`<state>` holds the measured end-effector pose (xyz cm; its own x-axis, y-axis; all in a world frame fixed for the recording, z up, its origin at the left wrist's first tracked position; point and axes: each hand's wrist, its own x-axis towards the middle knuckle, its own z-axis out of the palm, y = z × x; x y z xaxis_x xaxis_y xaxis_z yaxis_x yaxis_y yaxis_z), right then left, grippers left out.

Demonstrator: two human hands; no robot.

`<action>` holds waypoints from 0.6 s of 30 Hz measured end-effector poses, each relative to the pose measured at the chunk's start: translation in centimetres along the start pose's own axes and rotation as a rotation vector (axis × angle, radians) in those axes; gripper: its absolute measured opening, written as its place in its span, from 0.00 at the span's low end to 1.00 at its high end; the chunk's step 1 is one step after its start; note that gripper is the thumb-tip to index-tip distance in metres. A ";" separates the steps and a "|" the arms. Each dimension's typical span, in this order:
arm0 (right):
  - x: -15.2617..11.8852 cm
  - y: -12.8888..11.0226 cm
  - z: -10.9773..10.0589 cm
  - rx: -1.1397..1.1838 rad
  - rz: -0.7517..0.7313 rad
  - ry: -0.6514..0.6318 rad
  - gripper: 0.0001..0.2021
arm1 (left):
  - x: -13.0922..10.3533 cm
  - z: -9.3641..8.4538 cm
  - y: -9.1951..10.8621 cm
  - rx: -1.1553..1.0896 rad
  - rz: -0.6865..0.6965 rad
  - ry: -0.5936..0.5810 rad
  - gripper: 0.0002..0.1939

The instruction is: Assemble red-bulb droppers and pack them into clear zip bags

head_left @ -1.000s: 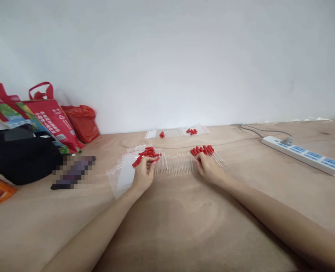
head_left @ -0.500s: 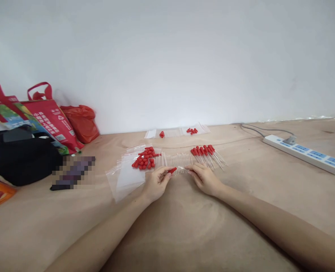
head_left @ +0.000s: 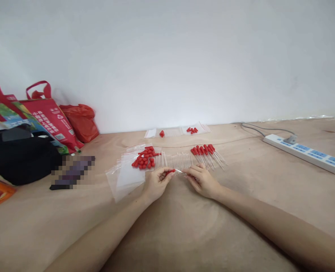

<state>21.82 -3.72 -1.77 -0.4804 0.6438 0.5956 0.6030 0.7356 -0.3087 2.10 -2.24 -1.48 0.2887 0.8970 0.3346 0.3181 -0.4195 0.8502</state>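
My left hand (head_left: 156,184) pinches a red rubber bulb (head_left: 171,171), its narrow end facing right. My right hand (head_left: 203,181) grips a thin clear tube (head_left: 180,172) whose left end is at the bulb's mouth; whether it is inside cannot be made out. Behind my hands lies a row of clear tubes (head_left: 179,160). Left of the row, a pile of red bulbs (head_left: 143,160) rests on clear zip bags (head_left: 124,182). Right of it lie several tubes with red bulbs on their ends (head_left: 203,150).
Near the wall are more bulbs (head_left: 192,130) and tubes on a plastic bag. A power strip (head_left: 306,153) with a grey cable sits at right. At left are a red shopping bag (head_left: 53,119), a red plastic bag (head_left: 81,122), a black bag (head_left: 23,158) and a blurred dark object (head_left: 74,173).
The tube in my right hand has moved left, and its end now meets the red bulb. My right hand has shifted slightly left with it.
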 end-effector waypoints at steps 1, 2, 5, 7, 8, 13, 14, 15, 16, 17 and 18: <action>0.0 0.1 -0.1 0.004 -0.005 -0.003 0.12 | 0.0 -0.1 0.0 0.024 0.019 -0.002 0.10; 0.0 0.1 -0.1 0.010 -0.009 -0.005 0.12 | 0.0 -0.2 0.0 0.054 0.042 -0.004 0.09; -0.1 0.5 -0.3 0.030 -0.023 -0.001 0.12 | -0.1 -0.4 0.3 0.166 0.120 -0.015 0.09; -0.1 0.7 -0.4 0.032 -0.040 0.002 0.13 | -0.2 -0.4 0.6 0.233 0.153 -0.028 0.08; 0.0 0.8 -0.5 0.027 -0.051 0.001 0.15 | -0.3 -0.5 0.8 0.253 0.163 -0.036 0.08; 0.0 0.8 -0.8 -0.040 -0.098 0.004 0.21 | -0.5 -0.3 1.3 0.276 0.194 -0.092 0.07; 0.0 0.7 -0.8 -0.052 -0.100 0.004 0.21 | -0.5 -0.3 1.3 0.281 0.197 -0.095 0.07; 0.0 0.5 -0.8 -0.061 -0.098 0.003 0.20 | -0.5 -0.3 1.3 0.288 0.201 -0.095 0.07; 0.0 0.4 -0.8 -0.067 -0.093 0.001 0.18 | -0.5 -0.3 1.3 0.296 0.210 -0.088 0.07; 0.0 0.2 -0.8 -0.069 -0.085 -0.001 0.17 | -0.5 -0.3 1.3 0.304 0.222 -0.079 0.07; 0.0 0.0 -0.7 -0.068 -0.075 -0.003 0.15 | -0.6 -0.4 1.3 0.314 0.240 -0.071 0.07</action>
<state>22.27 -3.84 -1.26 -0.5277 0.5884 0.6127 0.6070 0.7657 -0.2127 2.05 -3.25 -0.37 0.4460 0.7615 0.4703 0.4916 -0.6476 0.5822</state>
